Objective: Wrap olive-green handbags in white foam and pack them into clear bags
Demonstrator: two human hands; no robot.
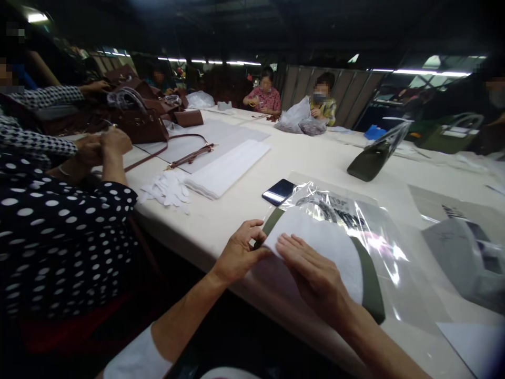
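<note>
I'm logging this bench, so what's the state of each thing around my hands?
Olive-green curved piece: partly covered
Soft white sheet: draped over that piece
Left bare hand: fingers curled at the piece's edge
Right bare hand: fingers extended, on the sheet
Clear printed plastic bag: spread flat
Black rectangular phone: lying flat
White fabric gloves: heaped loosely

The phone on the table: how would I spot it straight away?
On the big pale table, find the camera wearer's left hand at the near edge. Just beyond it, by the clear plastic, lies the phone. It is a flat, dark rectangle with a bright white patch, unlike the see-through plastic beside it.
</note>
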